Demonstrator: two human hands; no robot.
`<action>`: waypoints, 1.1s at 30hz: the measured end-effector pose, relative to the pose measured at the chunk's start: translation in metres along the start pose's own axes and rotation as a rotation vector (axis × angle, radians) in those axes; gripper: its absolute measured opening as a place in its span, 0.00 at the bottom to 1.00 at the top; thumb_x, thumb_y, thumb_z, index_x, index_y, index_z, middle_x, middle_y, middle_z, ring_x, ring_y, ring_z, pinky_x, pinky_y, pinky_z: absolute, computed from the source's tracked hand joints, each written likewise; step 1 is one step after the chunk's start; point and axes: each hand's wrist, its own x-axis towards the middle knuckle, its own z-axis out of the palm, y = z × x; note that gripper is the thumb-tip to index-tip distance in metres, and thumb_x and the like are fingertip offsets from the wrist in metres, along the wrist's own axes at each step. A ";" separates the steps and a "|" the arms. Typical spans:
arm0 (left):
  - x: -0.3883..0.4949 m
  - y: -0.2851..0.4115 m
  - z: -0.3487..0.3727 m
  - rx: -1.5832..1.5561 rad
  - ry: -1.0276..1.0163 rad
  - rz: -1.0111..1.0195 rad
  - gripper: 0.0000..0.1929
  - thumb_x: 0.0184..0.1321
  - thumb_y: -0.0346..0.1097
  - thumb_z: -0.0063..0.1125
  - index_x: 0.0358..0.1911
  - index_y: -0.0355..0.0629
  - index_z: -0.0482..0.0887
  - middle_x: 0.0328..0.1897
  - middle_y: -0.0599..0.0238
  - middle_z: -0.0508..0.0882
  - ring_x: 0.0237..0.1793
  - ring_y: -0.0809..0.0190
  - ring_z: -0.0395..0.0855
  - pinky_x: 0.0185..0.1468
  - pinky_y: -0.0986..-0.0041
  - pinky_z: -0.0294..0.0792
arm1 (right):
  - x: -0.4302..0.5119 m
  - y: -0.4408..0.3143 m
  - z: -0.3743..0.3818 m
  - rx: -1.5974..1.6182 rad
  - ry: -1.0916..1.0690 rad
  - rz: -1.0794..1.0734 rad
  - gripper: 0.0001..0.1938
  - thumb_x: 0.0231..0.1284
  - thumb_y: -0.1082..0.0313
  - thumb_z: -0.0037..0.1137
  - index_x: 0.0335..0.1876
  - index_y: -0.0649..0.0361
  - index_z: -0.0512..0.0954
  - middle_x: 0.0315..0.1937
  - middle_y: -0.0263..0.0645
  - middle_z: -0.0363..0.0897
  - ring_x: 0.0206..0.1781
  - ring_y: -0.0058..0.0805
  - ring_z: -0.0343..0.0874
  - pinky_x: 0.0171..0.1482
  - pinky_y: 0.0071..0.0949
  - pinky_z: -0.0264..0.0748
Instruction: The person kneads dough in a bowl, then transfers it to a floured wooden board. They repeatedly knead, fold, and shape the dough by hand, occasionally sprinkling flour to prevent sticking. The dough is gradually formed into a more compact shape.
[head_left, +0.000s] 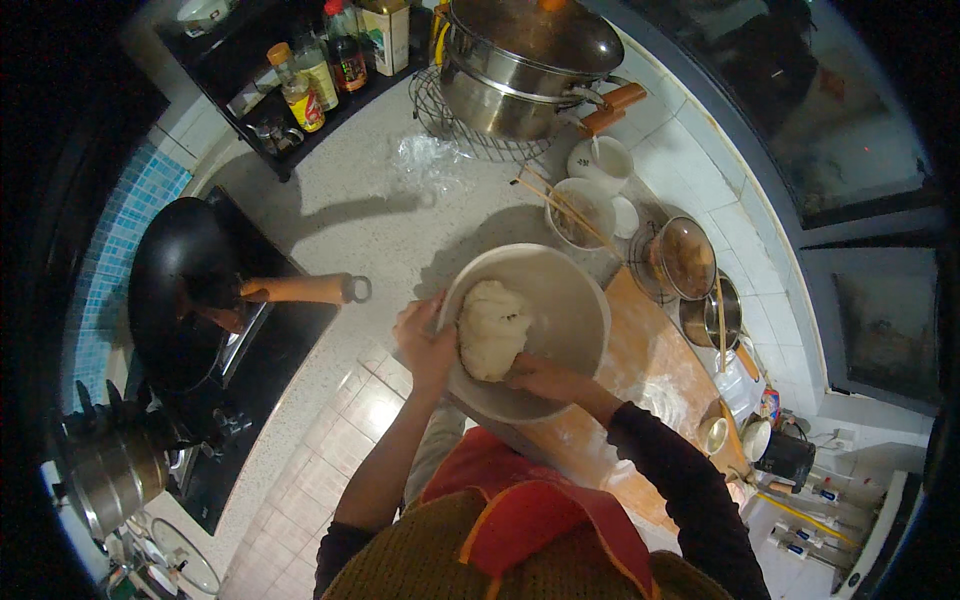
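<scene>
A pale lump of dough (491, 330) lies against the left wall of a large cream-coloured bowl (574, 300). My left hand (424, 337) grips the bowl's left rim, thumb towards the inside and fingers around the outer wall. Inside the bowl, my right hand (544, 379) holds the dough at its lower right edge; some fingertips are hidden there. The bowl is near the counter's front edge and overlaps a flour-dusted wooden board (645, 360).
A black wok (176, 300) with a wooden handle sits on the stove at left. Behind the bowl are a steel steamer pot (510, 97), a bowl with chopsticks (581, 214) and crumpled plastic film (431, 161). Glass-lidded cookware (682, 259) stands along the right wall. Bottles (304, 101) fill a rack.
</scene>
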 end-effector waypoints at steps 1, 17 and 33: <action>0.000 0.000 -0.001 0.052 -0.002 0.017 0.26 0.37 0.27 0.59 0.47 0.46 0.87 0.40 0.65 0.82 0.47 0.57 0.76 0.56 0.66 0.61 | -0.007 -0.005 -0.006 -0.153 0.029 -0.104 0.25 0.56 0.57 0.55 0.61 0.51 0.72 0.51 0.54 0.78 0.53 0.53 0.78 0.57 0.45 0.70; -0.004 0.012 0.000 0.041 0.024 0.015 0.26 0.37 0.26 0.57 0.47 0.46 0.87 0.36 0.64 0.80 0.44 0.56 0.76 0.53 0.65 0.62 | -0.019 0.005 0.009 0.212 0.106 -0.171 0.17 0.64 0.59 0.47 0.52 0.59 0.77 0.48 0.41 0.80 0.50 0.46 0.80 0.55 0.44 0.73; 0.004 0.008 -0.001 0.161 -0.078 0.074 0.24 0.38 0.28 0.60 0.47 0.44 0.87 0.35 0.64 0.80 0.44 0.57 0.77 0.54 0.65 0.62 | 0.036 -0.039 0.037 0.984 0.202 -0.180 0.15 0.65 0.60 0.47 0.51 0.60 0.76 0.43 0.42 0.82 0.42 0.39 0.79 0.50 0.33 0.73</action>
